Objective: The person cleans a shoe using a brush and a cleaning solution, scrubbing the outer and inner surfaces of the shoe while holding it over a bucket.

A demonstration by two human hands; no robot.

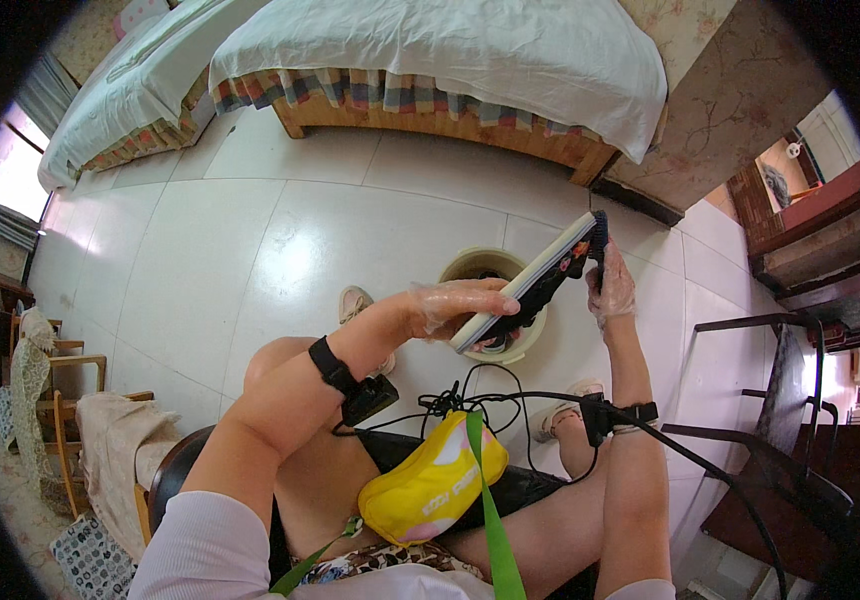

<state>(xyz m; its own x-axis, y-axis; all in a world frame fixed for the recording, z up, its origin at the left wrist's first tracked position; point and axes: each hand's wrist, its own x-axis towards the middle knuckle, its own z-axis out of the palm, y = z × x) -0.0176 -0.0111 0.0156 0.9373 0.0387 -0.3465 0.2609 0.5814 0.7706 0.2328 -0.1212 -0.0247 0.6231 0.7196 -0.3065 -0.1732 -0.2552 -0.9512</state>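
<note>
Over a pale plastic bucket (464, 261), my left hand (467, 304) grips a black shoe (531, 285) with a thick white sole and small coloured flower decorations. The shoe is tilted on its side, its upper facing right. My right hand (614, 289) holds a dark-bristled brush (599, 229) against the far end of the shoe. Part of the brush is hidden by the fingers. Clear plastic gloves cover both hands. Dark items (508, 341) lie in the bucket, partly hidden by the shoe and left hand.
A yellow pouch (430, 480) with a green strap rests on my lap amid black cables (452, 401). Beds (437, 45) stand ahead on the tiled floor (197, 247). A black-framed chair (782, 375) is at right; wooden chairs (62, 420) stand at left.
</note>
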